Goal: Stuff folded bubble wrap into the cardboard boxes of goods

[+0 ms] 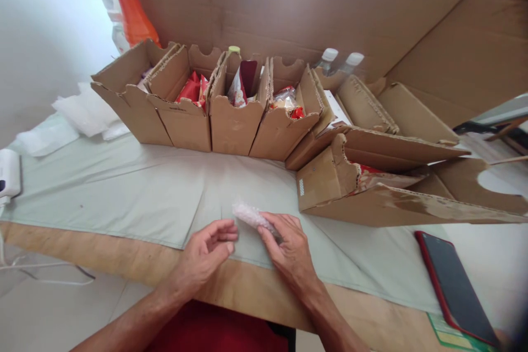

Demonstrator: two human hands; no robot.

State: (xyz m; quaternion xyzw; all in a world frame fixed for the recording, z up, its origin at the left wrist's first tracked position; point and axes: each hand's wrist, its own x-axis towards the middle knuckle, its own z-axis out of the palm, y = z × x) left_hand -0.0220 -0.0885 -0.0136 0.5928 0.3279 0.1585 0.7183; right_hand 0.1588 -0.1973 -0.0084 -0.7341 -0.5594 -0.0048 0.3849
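My right hand (289, 245) is closed on a small clear packet of pale pinkish bits (249, 214), which sticks out to the left above its fingers. My left hand (206, 253) hovers just left of the packet with its fingers curled and apart, holding nothing. Both hands are over the near edge of the pale green cloth (136, 198) on the wooden table (256, 291).
A row of open cardboard boxes (231, 115) with snack packets stands at the back, with more boxes (350, 176) lying tilted at the right. A red-cased phone (454, 286) lies at the right front. White bags (82, 113) sit at the left. Large cardboard sheets stand behind.
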